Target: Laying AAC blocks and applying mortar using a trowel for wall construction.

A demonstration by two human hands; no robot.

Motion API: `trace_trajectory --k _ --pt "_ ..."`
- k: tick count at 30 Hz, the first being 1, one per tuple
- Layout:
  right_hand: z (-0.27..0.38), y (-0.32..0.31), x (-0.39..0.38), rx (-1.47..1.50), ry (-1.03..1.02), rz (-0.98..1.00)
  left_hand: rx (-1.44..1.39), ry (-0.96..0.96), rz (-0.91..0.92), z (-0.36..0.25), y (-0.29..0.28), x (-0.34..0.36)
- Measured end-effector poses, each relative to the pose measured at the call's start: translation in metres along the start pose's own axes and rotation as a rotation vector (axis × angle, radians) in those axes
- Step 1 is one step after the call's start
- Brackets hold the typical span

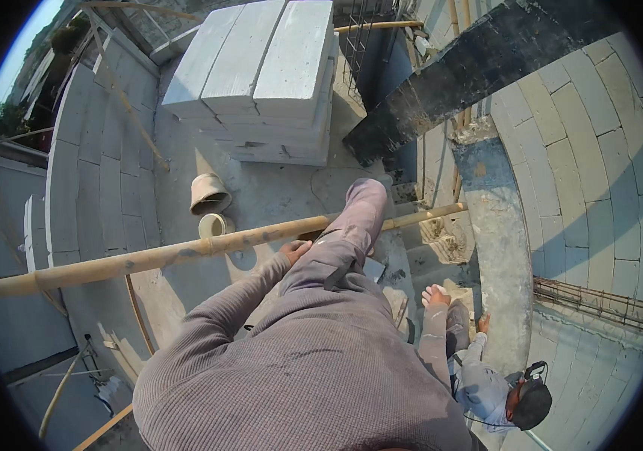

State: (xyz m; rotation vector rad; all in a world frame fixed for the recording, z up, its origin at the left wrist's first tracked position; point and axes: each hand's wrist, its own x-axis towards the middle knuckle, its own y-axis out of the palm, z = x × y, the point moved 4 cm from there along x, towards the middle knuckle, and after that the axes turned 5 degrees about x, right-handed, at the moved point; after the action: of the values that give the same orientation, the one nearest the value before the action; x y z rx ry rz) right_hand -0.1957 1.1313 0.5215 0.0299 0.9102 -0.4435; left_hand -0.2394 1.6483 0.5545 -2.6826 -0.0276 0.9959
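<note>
My left hand (296, 250) rests against the side of my raised leg (336, 248), fingers stretched along the trousers. Just beyond it a long bamboo pole (163, 258) runs across, passing behind the leg. My right hand (435, 295) hangs lower at the right with its fingers apart and pale dust on them; nothing shows in it. Near it is a co-worker (487, 391) in a light shirt and dark cap, whose hand (484, 323) touches the edge of a concrete ledge (500, 248).
A stack of pale blocks (261, 68) stands ahead. Two buckets (208, 194) sit left of centre. A dark beam (472, 75) slants across the upper right. Block walls (584, 150) rise on both sides. Steps (434, 259) lie right of my leg; steel bars (599, 304) run along the right wall.
</note>
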Motion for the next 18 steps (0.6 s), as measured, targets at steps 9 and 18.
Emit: trace_trajectory --k 9,18 --pt "0.313 0.184 -0.26 -0.01 -1.17 0.587 0.1 -0.497 -0.219 0.254 -0.041 -0.217" --pt "0.246 0.103 -0.213 -0.143 -1.102 0.382 0.191 -0.875 -0.462 0.358 -0.103 -0.359"
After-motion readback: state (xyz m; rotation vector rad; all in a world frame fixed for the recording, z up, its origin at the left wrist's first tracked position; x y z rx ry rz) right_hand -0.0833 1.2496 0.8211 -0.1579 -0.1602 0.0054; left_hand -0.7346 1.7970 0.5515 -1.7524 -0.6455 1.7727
